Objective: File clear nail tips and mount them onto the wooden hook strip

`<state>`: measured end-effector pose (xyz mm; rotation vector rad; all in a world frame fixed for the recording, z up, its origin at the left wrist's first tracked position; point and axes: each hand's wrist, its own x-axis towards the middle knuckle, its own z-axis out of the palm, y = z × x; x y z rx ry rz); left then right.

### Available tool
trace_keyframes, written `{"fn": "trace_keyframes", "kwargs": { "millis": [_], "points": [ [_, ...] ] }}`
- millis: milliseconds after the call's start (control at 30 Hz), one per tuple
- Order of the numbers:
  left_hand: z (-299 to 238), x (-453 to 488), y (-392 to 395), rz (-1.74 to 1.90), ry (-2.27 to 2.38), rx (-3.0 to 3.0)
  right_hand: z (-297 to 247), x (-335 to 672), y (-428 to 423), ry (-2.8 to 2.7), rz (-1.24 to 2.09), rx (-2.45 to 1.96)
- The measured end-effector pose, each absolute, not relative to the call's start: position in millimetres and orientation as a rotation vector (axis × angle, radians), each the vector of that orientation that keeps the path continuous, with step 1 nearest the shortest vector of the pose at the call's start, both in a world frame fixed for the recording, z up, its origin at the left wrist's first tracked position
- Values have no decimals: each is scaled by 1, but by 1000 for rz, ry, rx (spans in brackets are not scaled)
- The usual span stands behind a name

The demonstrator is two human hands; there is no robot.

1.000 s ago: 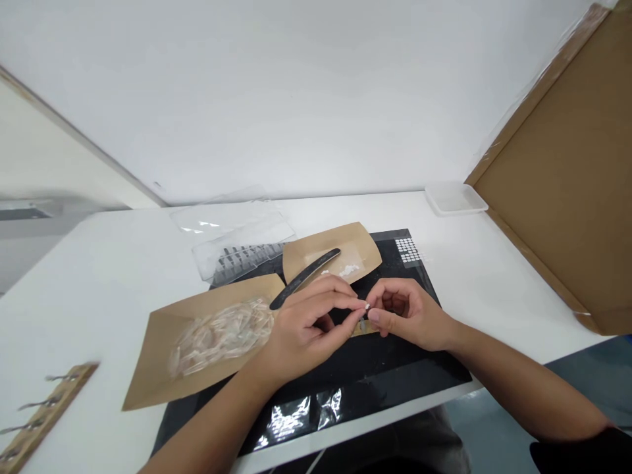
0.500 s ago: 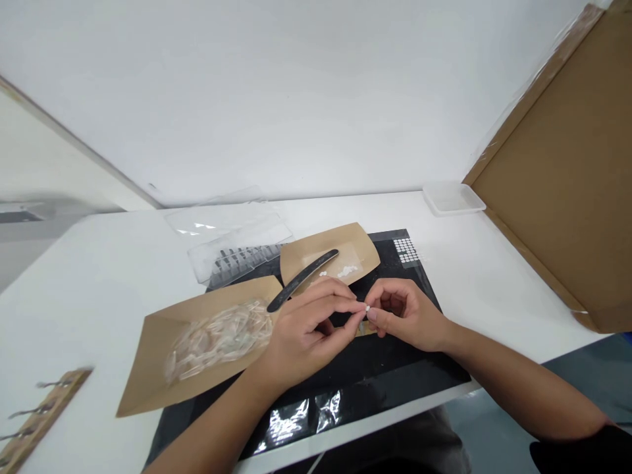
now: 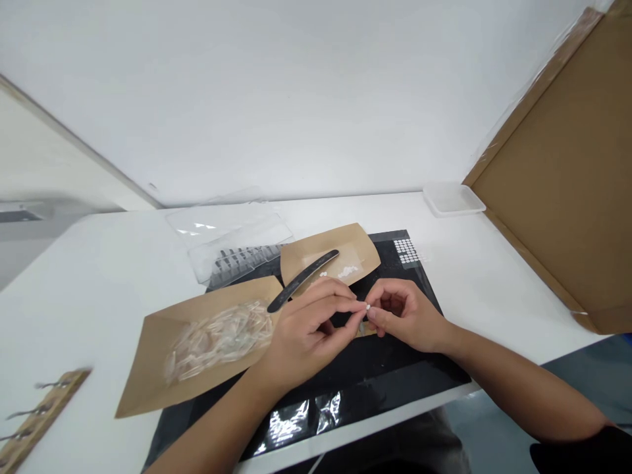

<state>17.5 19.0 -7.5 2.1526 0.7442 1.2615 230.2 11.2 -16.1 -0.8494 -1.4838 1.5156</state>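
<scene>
My left hand point(image 3: 311, 326) and my right hand point(image 3: 412, 313) meet tip to tip over the black mat point(image 3: 345, 375). Between their pinched thumbs and forefingers is a small white piece point(image 3: 368, 307), mostly covered by the fingertips; its exact kind cannot be made out. Just behind my left hand, a curved black nail file point(image 3: 303, 280) leans across a brown paper tray point(image 3: 332, 238) that holds tiny white bits point(image 3: 348, 270). Left of that hand, a larger paper tray point(image 3: 153, 342) contains a heap of clear, nail-tip-like plastic pieces point(image 3: 222, 339). A yellowish item point(image 3: 366, 331) shows partly beneath the fingers.
On the mat's far right corner lies a sheet of white dots point(image 3: 405, 251). Clear plastic cases point(image 3: 237, 253), one with dark strips, sit at the back left. A shallow clear container point(image 3: 454, 199) stands near a cardboard box point(image 3: 557, 171). A wooden strip with metal pegs point(image 3: 47, 415) lies front left.
Both hands keep their pinch in nearly the same spot, with only a very slight shift at the fingertips. Nothing else has visibly moved.
</scene>
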Motion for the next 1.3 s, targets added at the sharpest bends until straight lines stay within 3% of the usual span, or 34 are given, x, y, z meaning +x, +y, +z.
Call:
{"fn": "trace_keyframes", "kwargs": {
  "millis": [367,800,1300],
  "points": [
    [-7,15,22,1289,700,2281,-19,229,10,-1527,1446,-877],
    [-7,17,23,1381,702,2322,-15,228,8,-1803,1035,-933],
    [-6,21,16,1294,807,2024,-17,228,8,-1845,895,-910]
  ]
}}
